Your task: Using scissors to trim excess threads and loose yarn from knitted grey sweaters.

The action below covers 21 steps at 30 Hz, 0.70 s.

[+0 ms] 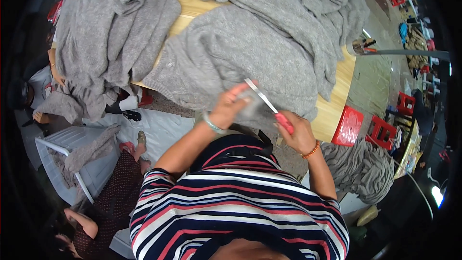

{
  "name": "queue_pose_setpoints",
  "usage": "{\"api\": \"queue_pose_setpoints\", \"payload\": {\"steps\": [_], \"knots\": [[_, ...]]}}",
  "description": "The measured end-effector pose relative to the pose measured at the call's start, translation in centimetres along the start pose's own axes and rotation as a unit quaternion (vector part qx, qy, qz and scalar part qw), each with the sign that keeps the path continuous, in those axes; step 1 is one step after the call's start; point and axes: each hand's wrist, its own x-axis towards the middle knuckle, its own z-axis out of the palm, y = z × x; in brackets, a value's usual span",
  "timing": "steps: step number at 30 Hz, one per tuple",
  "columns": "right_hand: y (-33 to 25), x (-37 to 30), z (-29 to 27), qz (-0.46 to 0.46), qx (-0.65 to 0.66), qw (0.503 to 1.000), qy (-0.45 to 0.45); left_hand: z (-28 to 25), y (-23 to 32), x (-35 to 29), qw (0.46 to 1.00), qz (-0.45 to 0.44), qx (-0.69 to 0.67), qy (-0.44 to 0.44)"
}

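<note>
My right hand [296, 129] is closed round the red handle of a slim tool with a narrow, flat metal shaft [260, 95]; the kind of tool does not show clearly. The shaft slants up and left over a grey knit sweater [250, 43] spread along the near edge of the table. Close to the shaft's tip is my left hand [226, 110], its fingers blurred by motion. Whether these fingers pinch the knit or the tip, I cannot tell. Blurred grey knit hangs between both hands, in front of my body.
More grey knits [115, 24] lie heaped over the wooden table [337, 110]. A red stool [348, 125] stands at its right corner, beside a grey knit pile [361, 168]. On the left are a white plastic chair [77, 147] and a person in dark dotted clothing [113, 178].
</note>
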Motion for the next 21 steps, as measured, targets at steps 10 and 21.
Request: {"api": "queue_pose_setpoints", "payload": {"steps": [10,21], "knots": [[2.4,-0.8,-2.4,0.111,-0.059,0.992,0.029,-13.0,7.0,1.0,0.536,0.322,0.73,0.277],[2.7,6.4,13.0,0.044,-0.09,0.97,-0.222,-20.5,10.5,5.5,0.63,0.122,0.698,0.319]]}}
